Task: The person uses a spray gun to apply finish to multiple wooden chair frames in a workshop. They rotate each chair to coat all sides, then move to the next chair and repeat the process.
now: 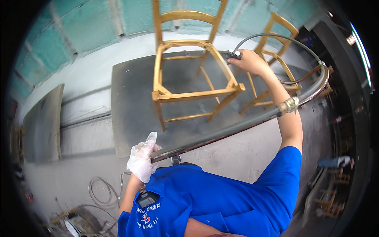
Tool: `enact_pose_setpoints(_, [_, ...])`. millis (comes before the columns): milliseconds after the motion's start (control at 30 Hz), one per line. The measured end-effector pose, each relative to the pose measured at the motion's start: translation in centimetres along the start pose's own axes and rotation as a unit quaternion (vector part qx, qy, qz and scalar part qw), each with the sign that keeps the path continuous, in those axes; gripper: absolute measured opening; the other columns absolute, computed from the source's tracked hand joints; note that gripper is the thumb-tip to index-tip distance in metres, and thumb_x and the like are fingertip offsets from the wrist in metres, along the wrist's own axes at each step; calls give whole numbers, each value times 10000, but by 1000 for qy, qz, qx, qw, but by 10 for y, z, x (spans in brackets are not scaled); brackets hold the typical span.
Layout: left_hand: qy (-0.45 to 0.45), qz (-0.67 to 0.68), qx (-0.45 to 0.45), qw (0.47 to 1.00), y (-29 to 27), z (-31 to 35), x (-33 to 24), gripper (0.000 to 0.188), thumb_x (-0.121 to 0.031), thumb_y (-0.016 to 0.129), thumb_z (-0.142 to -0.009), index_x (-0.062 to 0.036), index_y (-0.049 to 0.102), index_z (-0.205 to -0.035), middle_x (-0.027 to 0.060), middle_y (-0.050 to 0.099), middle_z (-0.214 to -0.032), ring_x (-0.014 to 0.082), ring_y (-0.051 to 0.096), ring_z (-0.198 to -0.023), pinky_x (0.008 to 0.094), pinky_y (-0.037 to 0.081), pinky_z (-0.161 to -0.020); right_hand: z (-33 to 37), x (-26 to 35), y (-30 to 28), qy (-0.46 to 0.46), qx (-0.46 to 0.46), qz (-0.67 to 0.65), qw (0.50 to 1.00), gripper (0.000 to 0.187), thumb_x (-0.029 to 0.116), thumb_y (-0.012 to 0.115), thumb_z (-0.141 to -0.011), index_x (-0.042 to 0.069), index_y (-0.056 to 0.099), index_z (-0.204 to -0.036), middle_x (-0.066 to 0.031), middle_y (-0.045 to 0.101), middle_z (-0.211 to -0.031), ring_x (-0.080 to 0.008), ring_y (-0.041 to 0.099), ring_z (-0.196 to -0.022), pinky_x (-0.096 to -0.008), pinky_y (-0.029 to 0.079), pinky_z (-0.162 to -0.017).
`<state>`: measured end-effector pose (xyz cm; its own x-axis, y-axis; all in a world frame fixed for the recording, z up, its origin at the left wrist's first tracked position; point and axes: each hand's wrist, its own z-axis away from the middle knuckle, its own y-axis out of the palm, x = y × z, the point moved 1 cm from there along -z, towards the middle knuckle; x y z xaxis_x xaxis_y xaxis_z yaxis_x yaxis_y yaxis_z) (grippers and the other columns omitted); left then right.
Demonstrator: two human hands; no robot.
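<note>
A bare wooden chair frame [185,75] without a seat stands on a dark metal sheet [130,118]. My right hand [250,61], bare, is closed on a spray gun [233,53] held right beside the chair's seat rail. A grey hose [276,37] loops from the gun around behind my arm. My left hand [143,158], in a thin clear plastic glove, grips the thick hose bundle [221,132] low in front of my chest. I wear a blue shirt.
A second wooden chair frame [278,47] stands behind the first at right. Teal wall panels [83,27] run along the back. A flat board [41,126] lies at left. Coiled wire and clutter [100,193] sit at lower left. More chair frames [329,201] are at far right.
</note>
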<state>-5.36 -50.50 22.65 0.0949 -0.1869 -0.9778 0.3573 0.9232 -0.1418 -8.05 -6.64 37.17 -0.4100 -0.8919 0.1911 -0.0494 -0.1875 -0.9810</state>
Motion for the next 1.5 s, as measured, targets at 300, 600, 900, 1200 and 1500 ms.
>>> enact_pose_setpoints(300, [-149,-29,-8,988,-37,59,18,684,-611,512,-998,-47,719,-671,61,654,-608,170,626,-629,327,498,-648,-87,82,41,-221,-118,-260,932,351,361,690,-978,31,716,-1095,24,605,-775,-74,516,-706,-289,453,-645])
enact_pose_setpoints(600, [-141,41,-70,987,-87,113,45,761,-760,495,-921,-81,737,-677,95,622,-632,197,576,-558,352,493,-632,54,212,71,-266,112,-301,909,187,141,633,-989,10,635,-1122,3,581,-754,-73,521,-653,-251,418,-586])
enact_pose_setpoints(900, [-49,247,-48,967,-134,231,93,515,-481,563,-1034,-114,619,-1391,32,717,-920,120,652,-749,289,535,-691,243,336,173,-330,150,-449,817,200,245,625,-1033,49,650,-1001,-7,659,-773,-37,515,-586,-209,380,-490])
enact_pose_setpoints(1200, [120,103,-253,955,-176,308,144,569,-268,594,-1017,-59,439,-1523,141,546,-1484,244,501,-1384,377,387,-1154,398,470,234,-564,231,-327,723,511,73,681,-916,76,595,-1420,-181,735,-1099,-251,722,-925,-344,539,-852])
enact_pose_setpoints(1500, [87,-125,-324,934,-218,330,167,604,-274,491,-1057,-53,279,-1577,203,407,-1563,322,366,-1476,403,276,-1224,462,545,217,-798,110,-271,527,561,316,780,-848,115,644,-1354,-120,654,-1275,-400,518,-1299,-509,344,-1121])
